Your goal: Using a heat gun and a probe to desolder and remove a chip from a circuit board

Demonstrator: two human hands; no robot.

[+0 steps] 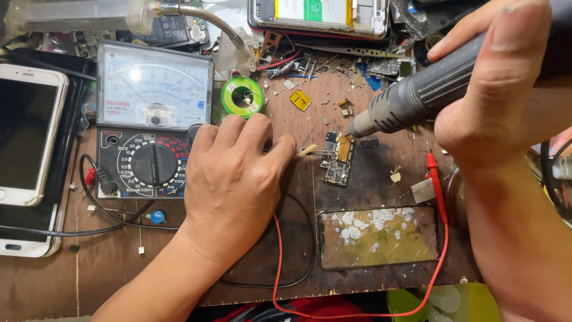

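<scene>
Here, in the head view, the left hand (229, 182) rests at the centre of the frame on the scorched wooden worktop (119, 268), its fingers (280, 146) pinched on a pair of tweezers (314, 151) — only the pale tip shows, the rest hidden under the hand. The tip touches a small circuit board (338, 160) lying just right of centre. The right hand (494, 89), at the upper right and partly cut off by the frame edge, is clenched around a grey hot-air tool (417, 98) whose nozzle hangs just above the board's upper end; whether it touches is hard to tell. At the left lie an analog multimeter (152, 119) and a white phone (27, 131), part of it out of frame. A green solder spool (242, 96) sits above the left hand. A cracked glass phone panel (378, 237) lies at the lower right, ringed by a red lead (444, 238).
</scene>
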